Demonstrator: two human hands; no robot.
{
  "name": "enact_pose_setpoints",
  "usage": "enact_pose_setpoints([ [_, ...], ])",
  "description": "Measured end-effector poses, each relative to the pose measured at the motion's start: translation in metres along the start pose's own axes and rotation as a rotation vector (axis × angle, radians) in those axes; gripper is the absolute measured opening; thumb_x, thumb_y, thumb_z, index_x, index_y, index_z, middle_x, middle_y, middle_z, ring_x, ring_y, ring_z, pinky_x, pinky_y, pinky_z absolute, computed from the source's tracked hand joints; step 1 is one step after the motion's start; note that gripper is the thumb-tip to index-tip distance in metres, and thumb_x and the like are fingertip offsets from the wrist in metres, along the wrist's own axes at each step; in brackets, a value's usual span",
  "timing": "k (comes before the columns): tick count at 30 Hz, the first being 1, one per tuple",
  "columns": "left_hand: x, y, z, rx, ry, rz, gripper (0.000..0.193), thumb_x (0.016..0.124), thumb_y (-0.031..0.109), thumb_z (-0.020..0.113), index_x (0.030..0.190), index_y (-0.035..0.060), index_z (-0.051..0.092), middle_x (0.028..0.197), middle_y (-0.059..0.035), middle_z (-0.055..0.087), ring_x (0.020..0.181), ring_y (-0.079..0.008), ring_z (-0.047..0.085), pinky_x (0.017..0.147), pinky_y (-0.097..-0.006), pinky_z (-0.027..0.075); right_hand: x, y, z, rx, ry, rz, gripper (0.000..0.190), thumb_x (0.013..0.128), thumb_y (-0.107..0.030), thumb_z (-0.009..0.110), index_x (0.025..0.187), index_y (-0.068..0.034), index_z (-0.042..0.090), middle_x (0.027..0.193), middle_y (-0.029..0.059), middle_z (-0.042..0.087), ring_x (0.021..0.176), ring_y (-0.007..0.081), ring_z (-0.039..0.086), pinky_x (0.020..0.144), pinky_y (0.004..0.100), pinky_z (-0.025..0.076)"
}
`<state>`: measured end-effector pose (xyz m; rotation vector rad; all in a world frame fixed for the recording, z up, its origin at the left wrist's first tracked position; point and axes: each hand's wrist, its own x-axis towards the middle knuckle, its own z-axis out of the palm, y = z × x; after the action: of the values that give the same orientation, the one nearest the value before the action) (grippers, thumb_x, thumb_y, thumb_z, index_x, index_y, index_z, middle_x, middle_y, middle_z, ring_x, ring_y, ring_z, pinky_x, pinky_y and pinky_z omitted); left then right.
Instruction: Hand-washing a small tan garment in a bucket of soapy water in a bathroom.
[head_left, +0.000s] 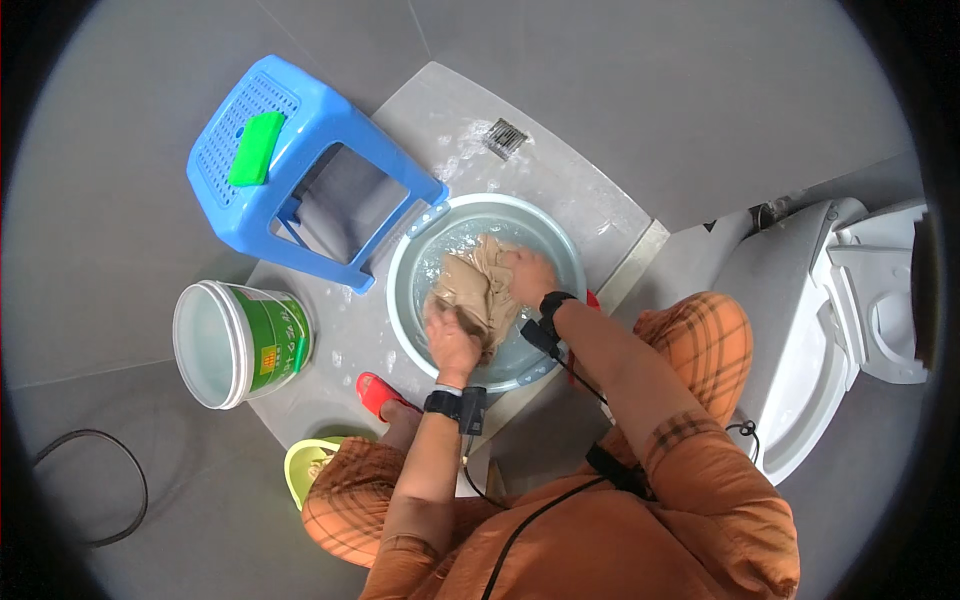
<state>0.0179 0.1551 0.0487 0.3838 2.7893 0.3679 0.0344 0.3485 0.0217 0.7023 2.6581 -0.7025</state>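
Note:
A light blue-grey plastic basin (398, 315) stands on the floor before me, with water (523, 373) in it. Wet beige cloth (463, 289) lies bunched and folded in the water. My left hand (452, 341) has hold of the cloth's near left edge, its fingertips dim and blurred. On the other side, my right hand (531, 276) grips the cloth's right part, blurred, with its fingers partly hidden. Both wrists wear black straps with small devices and cables.
A blue plastic stool (330, 112) carrying a green sponge (256, 150) stands at the basin's upper left. Left are a white-and-green bucket (270, 341) and a yellow-green basin (297, 469). A floor drain (505, 139) lies beyond; a white toilet (806, 390) stands right.

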Motion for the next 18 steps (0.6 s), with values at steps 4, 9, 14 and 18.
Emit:
enact_pose_setpoints([
  [4,0.003,0.008,0.02,-0.131,-0.34,0.262,0.064,0.073,0.017,0.059,0.134,0.0202,0.039,0.145,-0.0227,0.018,0.127,-0.0425,0.029,0.103,-0.0423,0.031,-0.014,-0.01,0.02,-0.041,-0.282,-0.049,0.067,0.075,-0.018,0.057,0.137,-0.023,0.034,0.149,0.0095,0.014,0.122,0.0409,0.038,0.097,0.0434,0.039],
  [9,0.004,-0.008,0.039,0.119,-0.673,0.12,0.068,0.08,0.033,0.053,0.142,0.0253,0.026,0.151,-0.0122,0.006,0.138,-0.0349,0.011,0.111,-0.0377,0.013,-0.012,0.0,0.045,-0.191,-0.514,-0.037,0.076,0.073,-0.03,0.063,0.141,-0.028,0.028,0.151,0.0066,0.01,0.132,0.0396,0.023,0.105,0.0522,0.024],
  [14,0.012,-0.01,0.06,0.328,-0.718,0.171,0.065,0.082,0.03,0.05,0.142,0.0208,0.026,0.151,-0.0082,0.011,0.138,-0.0289,0.012,0.111,-0.0377,0.013,0.041,0.063,0.055,0.015,-0.726,0.014,0.076,0.067,-0.035,0.067,0.135,-0.017,0.036,0.145,0.0159,0.023,0.123,0.0436,0.035,0.099,0.0489,0.034],
  [18,0.012,-0.051,0.076,0.236,-0.628,0.055,0.063,0.081,0.03,0.051,0.139,0.0172,0.031,0.147,-0.0114,0.022,0.135,-0.0289,0.022,0.11,-0.037,0.019,0.034,0.035,0.044,0.516,-0.164,0.23,0.065,0.069,-0.034,0.065,0.125,-0.01,0.043,0.133,0.025,0.037,0.114,0.0455,0.043,0.092,0.0461,0.042],
])
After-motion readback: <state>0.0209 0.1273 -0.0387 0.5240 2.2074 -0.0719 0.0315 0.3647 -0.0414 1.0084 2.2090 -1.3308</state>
